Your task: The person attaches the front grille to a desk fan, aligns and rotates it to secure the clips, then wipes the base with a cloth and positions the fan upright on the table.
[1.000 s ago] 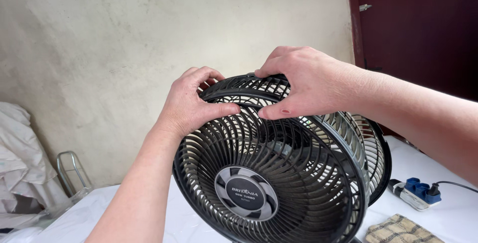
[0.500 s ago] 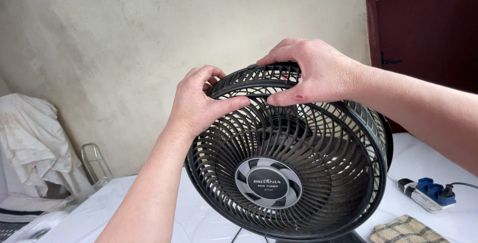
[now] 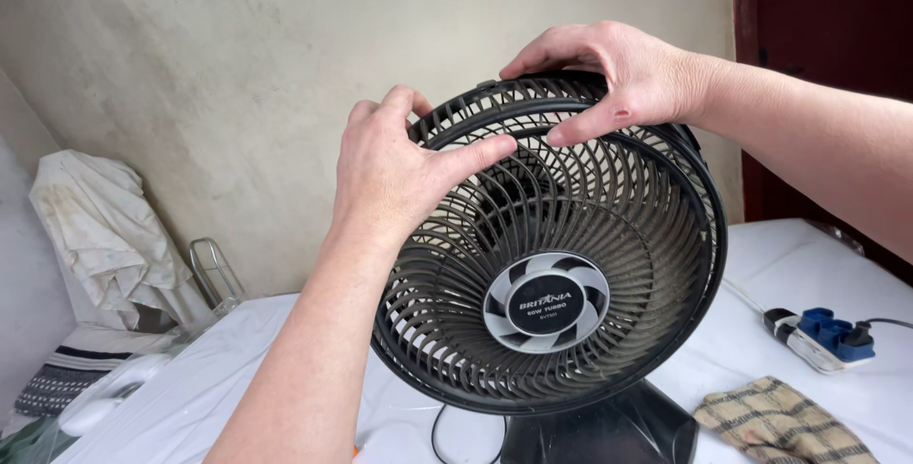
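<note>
A black table fan (image 3: 561,264) stands on its dark base (image 3: 609,426) on a white-covered table (image 3: 761,264). Its round front grille is dusty, with a grey and white hub in the middle. My left hand (image 3: 399,164) grips the grille's upper left rim, thumb laid across the ribs. My right hand (image 3: 613,74) holds the top rim, fingers curled over it and thumb pressed on the front ribs. The fan's back is hidden.
A power strip with blue plugs (image 3: 823,336) lies at the right, with a checked cloth (image 3: 780,421) near the front edge. At the left are a crumpled white cloth (image 3: 105,236), a metal loop (image 3: 214,274) and a striped fabric (image 3: 67,378). A dark door (image 3: 827,46) stands behind.
The front grille has closed flush against the rear guard, where it stood apart a second ago. Both hands stayed on the top rim and the view shifted slightly.
</note>
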